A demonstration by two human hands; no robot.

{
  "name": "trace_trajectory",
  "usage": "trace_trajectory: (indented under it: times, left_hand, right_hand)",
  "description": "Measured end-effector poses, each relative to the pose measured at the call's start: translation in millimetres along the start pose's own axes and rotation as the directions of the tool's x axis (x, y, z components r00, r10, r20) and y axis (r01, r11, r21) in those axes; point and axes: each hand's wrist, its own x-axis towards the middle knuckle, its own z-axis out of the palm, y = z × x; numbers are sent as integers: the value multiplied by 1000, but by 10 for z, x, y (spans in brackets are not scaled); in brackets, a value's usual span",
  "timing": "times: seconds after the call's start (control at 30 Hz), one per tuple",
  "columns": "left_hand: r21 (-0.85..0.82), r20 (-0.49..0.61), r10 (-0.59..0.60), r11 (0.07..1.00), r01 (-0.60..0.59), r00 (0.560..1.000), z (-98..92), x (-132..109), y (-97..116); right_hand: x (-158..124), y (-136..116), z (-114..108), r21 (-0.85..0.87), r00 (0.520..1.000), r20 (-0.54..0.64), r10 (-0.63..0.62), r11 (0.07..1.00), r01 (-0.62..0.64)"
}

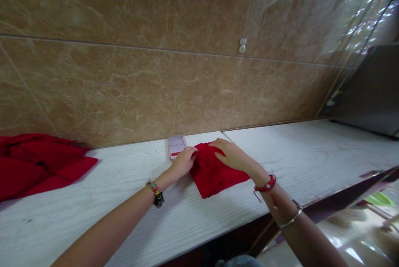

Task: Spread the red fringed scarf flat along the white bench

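Observation:
A piece of red cloth (215, 173), apparently folded, lies on the white wood-grain counter in front of me. My left hand (182, 162) is at its left edge, with thumb and fingers closed on the fabric there. Across the cloth's upper right part rests my right hand (232, 155), its fingers stretched out and somewhat apart. Just beyond my left hand, a phone (176, 146) with a lit screen showing digits lies near the wall.
More red cloth (40, 165) is heaped at the counter's left end. A tiled wall (140, 92) runs along the back of the counter (296, 155). At the far right stands a dark box-like object (370, 92). Below the front edge, a green basin (378, 199) shows near the floor.

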Motion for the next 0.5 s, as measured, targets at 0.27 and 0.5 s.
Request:
trace_trajectory:
  times: [0.27,0.5]
  left_hand:
    - [42,-22,-11,999,12,1000,78,-145,11]
    - [173,-60,82,982,-70,995,155,-226,42]
  right_hand:
    - [370,146,160,-28,917,354,-186,977,209]
    - [-79,642,-327,-360,924,380,36,926,112]
